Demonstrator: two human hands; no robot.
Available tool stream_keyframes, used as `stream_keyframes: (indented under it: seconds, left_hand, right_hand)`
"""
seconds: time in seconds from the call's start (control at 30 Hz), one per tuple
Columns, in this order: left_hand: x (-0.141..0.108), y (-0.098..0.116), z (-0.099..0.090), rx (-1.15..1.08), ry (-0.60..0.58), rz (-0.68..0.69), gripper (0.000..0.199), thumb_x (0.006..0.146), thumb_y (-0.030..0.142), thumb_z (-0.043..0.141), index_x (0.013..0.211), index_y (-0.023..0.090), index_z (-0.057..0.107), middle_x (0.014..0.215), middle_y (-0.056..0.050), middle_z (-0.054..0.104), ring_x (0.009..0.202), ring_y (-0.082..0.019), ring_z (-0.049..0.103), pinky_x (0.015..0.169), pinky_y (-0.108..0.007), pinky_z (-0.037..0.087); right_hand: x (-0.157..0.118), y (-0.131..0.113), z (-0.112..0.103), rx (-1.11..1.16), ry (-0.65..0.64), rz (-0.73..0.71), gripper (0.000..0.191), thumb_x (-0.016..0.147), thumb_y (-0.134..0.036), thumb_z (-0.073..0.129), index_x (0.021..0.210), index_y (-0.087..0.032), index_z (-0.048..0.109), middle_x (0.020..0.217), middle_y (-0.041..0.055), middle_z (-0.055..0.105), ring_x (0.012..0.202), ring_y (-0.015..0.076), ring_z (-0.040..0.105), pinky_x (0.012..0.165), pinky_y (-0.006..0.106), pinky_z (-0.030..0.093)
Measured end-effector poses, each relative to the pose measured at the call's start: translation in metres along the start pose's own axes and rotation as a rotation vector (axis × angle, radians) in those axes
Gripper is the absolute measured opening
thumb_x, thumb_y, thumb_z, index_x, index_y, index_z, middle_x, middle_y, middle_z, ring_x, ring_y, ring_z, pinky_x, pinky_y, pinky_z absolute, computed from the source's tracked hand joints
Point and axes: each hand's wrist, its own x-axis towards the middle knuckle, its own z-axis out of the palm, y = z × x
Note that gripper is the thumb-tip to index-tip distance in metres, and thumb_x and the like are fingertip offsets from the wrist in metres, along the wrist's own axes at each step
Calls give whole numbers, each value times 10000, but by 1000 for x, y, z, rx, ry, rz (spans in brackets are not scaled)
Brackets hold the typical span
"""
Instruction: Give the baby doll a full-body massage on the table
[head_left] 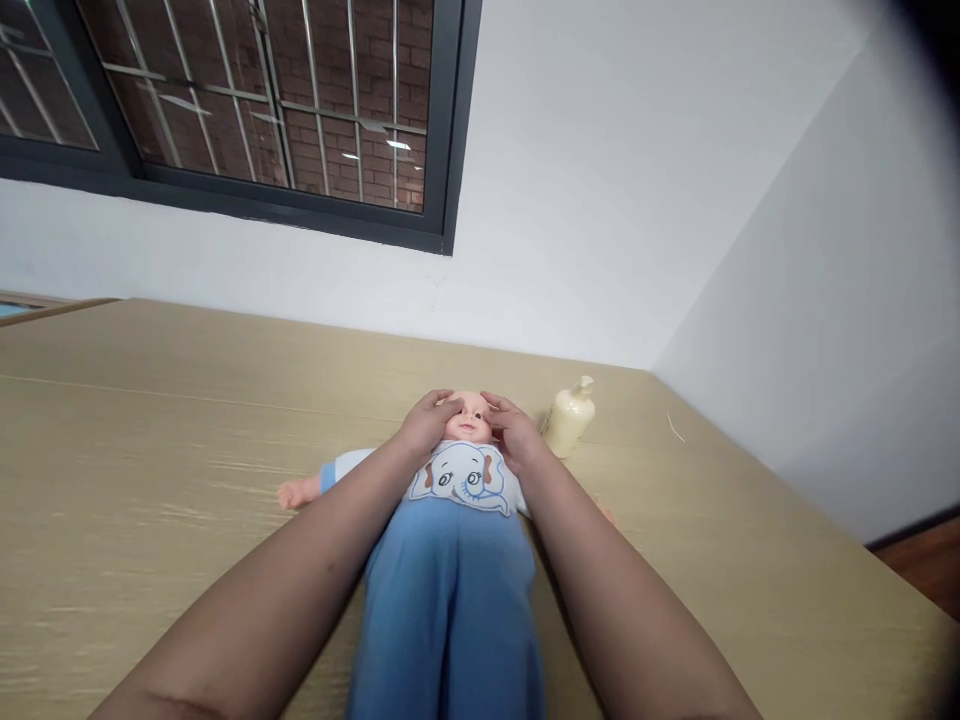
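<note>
Doll (454, 535) lies face-up on bench (180, 440) between my forearms, left hand (429, 427) and right hand (511, 430) open, cupped lightly around its head (471, 426); likely light, head smooth and stiff, clothes soft, so trunk seems best hold.

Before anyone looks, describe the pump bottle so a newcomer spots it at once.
On the tan table under the barred window lies a doll, its head between the left hand and the right hand. Right of that right hand stands the bottle: glossy cream with a pump top, unlike the clothed doll.
</note>
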Motion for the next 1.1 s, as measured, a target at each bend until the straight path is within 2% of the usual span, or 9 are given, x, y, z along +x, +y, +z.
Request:
stream_keyframes:
  seconds: [0.13, 0.3, 0.57, 0.87, 1.1]
  left_hand:
    - [-2, 3, 0, 17, -38, -37, 489, 669, 387, 784, 1085, 156, 670, 1048, -133, 733, 986, -302, 705, 780, -352, 548]
    - [-5, 7, 1, 38, -40, -48, 491, 676, 347, 785, 1110, 154, 661, 1055, -139, 730, 966, -304, 709, 776, -358, 546]
    - [-8, 11, 2, 45, -33, -63, 509, 667, 329, 805, 1118, 145, 656, 1042, -149, 735, 936, -301, 712, 761, -357, 546]
    - [-4, 6, 1, 28, -41, -60, 507, 663, 337, 782, 1113, 144, 652, 1044, -135, 737, 969, -289, 707, 779, -345, 544]
    - [-4, 6, 0, 15, -48, -55, 517, 654, 353, 800, 1106, 152, 652, 1042, -131, 734, 956, -290, 712, 793, -360, 548]
  right_hand:
    - [1, 4, 2, -38, -15, -63, 544, 649, -252, 777, 1173, -240, 629, 1021, 41, 721, 846, 215, 686, 738, 337, 541]
    - [7, 8, 0, -107, -13, -130, 516, 663, -322, 822, 1132, -232, 628, 1030, 41, 707, 912, 229, 694, 813, 362, 544]
    - [9, 10, 1, -138, 4, -139, 479, 676, -356, 810, 1105, -237, 634, 1010, 32, 712, 890, 217, 689, 805, 359, 540]
    - [5, 5, 0, -53, 4, -62, 485, 667, -295, 746, 1138, -236, 649, 963, 46, 731, 874, 239, 688, 772, 369, 546]
    - [4, 6, 2, -64, -10, -98, 494, 641, -296, 781, 1114, -239, 651, 950, 22, 727, 842, 213, 674, 757, 334, 523]
